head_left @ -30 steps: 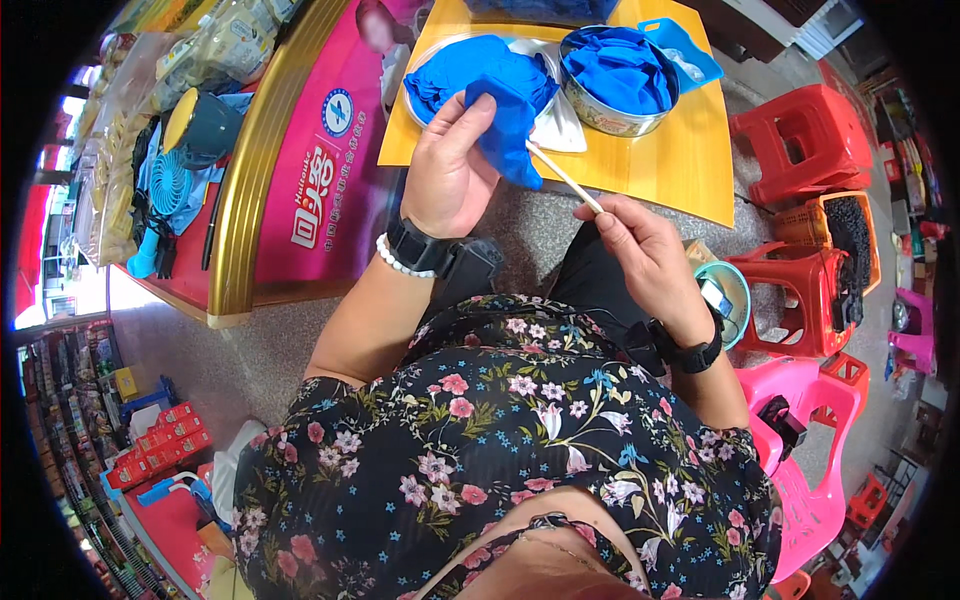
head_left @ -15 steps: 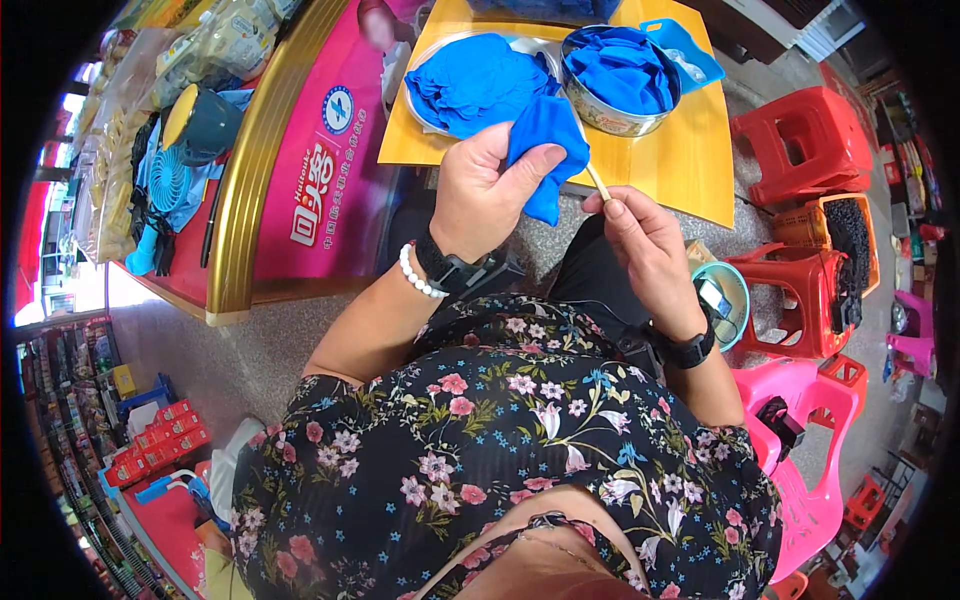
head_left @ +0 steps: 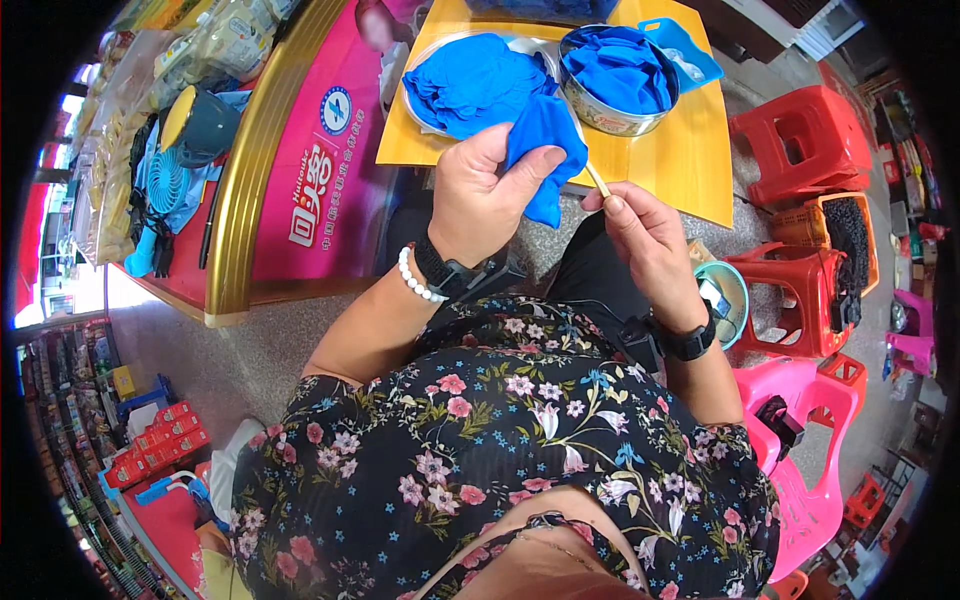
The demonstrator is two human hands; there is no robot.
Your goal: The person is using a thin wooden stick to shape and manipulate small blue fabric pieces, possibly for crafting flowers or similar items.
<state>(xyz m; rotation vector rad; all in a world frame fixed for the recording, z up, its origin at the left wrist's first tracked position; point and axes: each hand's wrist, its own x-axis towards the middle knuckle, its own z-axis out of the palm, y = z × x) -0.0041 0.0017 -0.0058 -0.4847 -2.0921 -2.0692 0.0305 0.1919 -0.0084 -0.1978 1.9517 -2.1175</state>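
A piece of blue cloth (head_left: 545,165) hangs from my left hand (head_left: 485,195), pinched between its thumb and fingers. My right hand (head_left: 640,240) grips a thin, light wooden stick (head_left: 597,178) near its lower end. The stick's upper part runs up beside the cloth's right edge. Just beyond my hands, a pile of blue cloth pieces (head_left: 475,85) lies on a white plate (head_left: 412,108). To its right stands a round tin (head_left: 625,124) with more folded blue cloth (head_left: 620,70) in it.
The plate and tin stand on a yellow board (head_left: 690,150). A blue plastic basket (head_left: 690,55) is by the tin. At left is a pink counter (head_left: 320,170) with gold edging. Red stools (head_left: 805,140), a teal bucket (head_left: 735,300) and a pink chair (head_left: 815,500) stand at right.
Almost nothing differs. My left hand and the cloth have shifted very slightly; both hands keep their holds.
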